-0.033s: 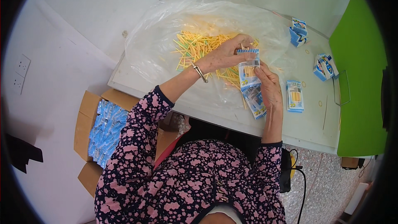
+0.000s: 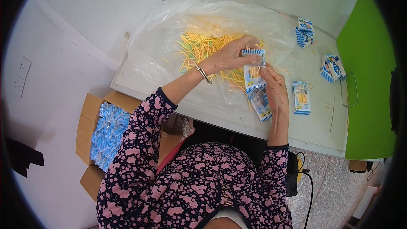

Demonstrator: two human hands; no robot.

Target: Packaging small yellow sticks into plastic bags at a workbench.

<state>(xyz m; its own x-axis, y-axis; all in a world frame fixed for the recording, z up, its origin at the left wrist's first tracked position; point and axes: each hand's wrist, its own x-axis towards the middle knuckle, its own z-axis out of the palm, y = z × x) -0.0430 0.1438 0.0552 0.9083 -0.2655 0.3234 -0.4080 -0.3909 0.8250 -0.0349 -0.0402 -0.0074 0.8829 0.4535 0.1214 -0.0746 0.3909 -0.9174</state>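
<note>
Pretty much nothing's changing from a moment ago: right of centre, the right hand (image 2: 276, 85) is pinching the same blue packet (image 2: 253, 74), the left hand (image 2: 233, 55) is gripping its top. Yellow sticks (image 2: 199, 48) are lying beyond, upper centre.

Unreadably small print (image 2: 300, 87) on blue packets (image 2: 302, 98)

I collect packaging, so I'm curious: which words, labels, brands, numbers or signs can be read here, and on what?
None can be quoted.
Held packet: print, too small and blurred.
Packet below it: print, too small, partly covered.
Lone packet: print, too small.
Far-right packets: print, too blurred.
Upper-right packets: likewise.
Packets in the box: too small.
</note>
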